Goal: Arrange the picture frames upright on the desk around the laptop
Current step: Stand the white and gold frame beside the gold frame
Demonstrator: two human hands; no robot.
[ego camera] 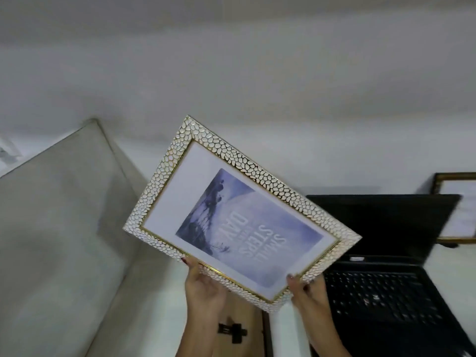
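Observation:
A white-and-gold pebble-pattern picture frame (239,212) with a bluish print is held in the air, tilted and turned sideways, left of the laptop. My left hand (203,287) grips its lower edge near the left. My right hand (307,292) grips the lower right corner. The open black laptop (386,279) sits on the white desk (164,292) at the right. A dark gold-trimmed frame (456,207) stands upright behind the laptop's right side, partly hidden by the screen. Another frame lies face down (247,325) under my hands, brown back up.
A grey partition panel (59,228) rises along the desk's left side. The white wall (257,86) runs behind the desk. A black stand clip (233,331) shows on the brown backing.

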